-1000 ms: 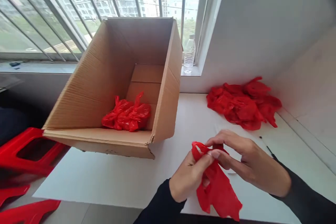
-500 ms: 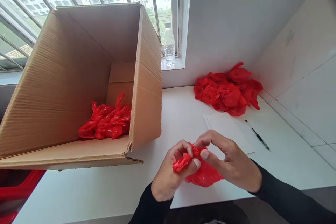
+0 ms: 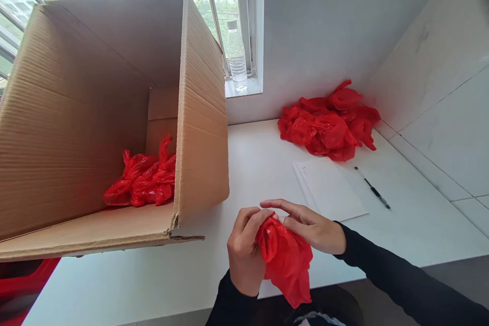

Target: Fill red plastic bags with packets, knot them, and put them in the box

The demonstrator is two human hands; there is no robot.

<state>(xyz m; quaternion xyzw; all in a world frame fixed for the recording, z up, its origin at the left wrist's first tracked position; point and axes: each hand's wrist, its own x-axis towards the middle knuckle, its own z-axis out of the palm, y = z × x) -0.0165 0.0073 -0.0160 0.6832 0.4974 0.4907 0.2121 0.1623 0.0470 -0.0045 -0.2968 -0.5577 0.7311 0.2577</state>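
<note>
Over the front edge of the white table, my left hand (image 3: pixel 246 247) is closed around the gathered top of a red plastic bag (image 3: pixel 288 260). The bag hangs down toward the table's edge, its bunched opening facing me. My right hand (image 3: pixel 305 224) reaches in from the right and pinches the bag's upper rim beside the left fingers. Some of its fingertips are hidden behind the bag. To the left, a large cardboard box (image 3: pixel 204 127) lies with its opening toward me, and several knotted red plastic bags (image 3: pixel 143 178) rest inside it.
A pile of red plastic bags (image 3: pixel 330 125) lies by the wall. In front of it are white paper sheets (image 3: pixel 332 188) and a black pen (image 3: pixel 372 188). A clear bottle (image 3: pixel 237 58) stands on the windowsill. A red crate (image 3: pixel 26 285) shows under the box.
The left hand has turned over, and the bag's gathered end now faces me while its body hangs lower. My right hand has moved left and closed on the rim. The view has shifted slightly.
</note>
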